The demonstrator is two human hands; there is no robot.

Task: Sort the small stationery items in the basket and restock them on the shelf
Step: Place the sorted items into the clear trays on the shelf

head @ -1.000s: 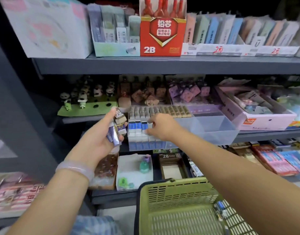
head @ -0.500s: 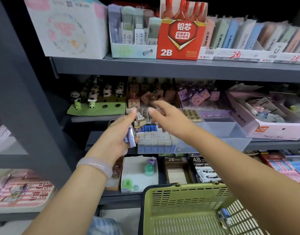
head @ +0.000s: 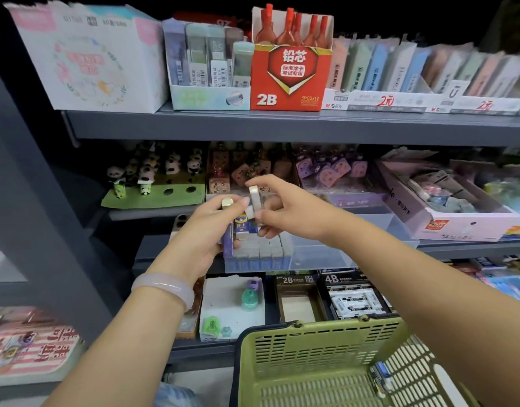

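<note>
Roughly midway, judging by how things lie: at nine o'clock of the view stands the grey upright of the shelf (head: 282, 126), and just inward the left hand (head: 206, 230), a pale bracelet (head: 165, 287) on its wrist, has its fingers (head: 238, 202) curled around a small bundle of erasers (head: 243, 227), thumb pressed on top, a blue-labelled one showing at the front. Touching it at its three o'clock side, the right hand (head: 285, 210) pinches a single pale eraser (head: 255, 198) upright between thumb and forefinger, directly above the clear plastic bin (head: 335, 254) on the middle shelf. Rows of the same blue-and-white erasers (head: 261, 249) already stand packed in the left part of that bin, while its right part looks bare, so some stock seems placed and room remains. Toward five o'clock, the green basket (head: 317, 342) sits low in front of the person; its floor is mostly bare mesh, with a few small blue-and-white items (head: 380, 374) lying against its right wall. What appears left is to seat the pinched eraser, empty the left hand's bundle, then deal with those last basket pieces, whose proper spot I cannot tell.
</note>
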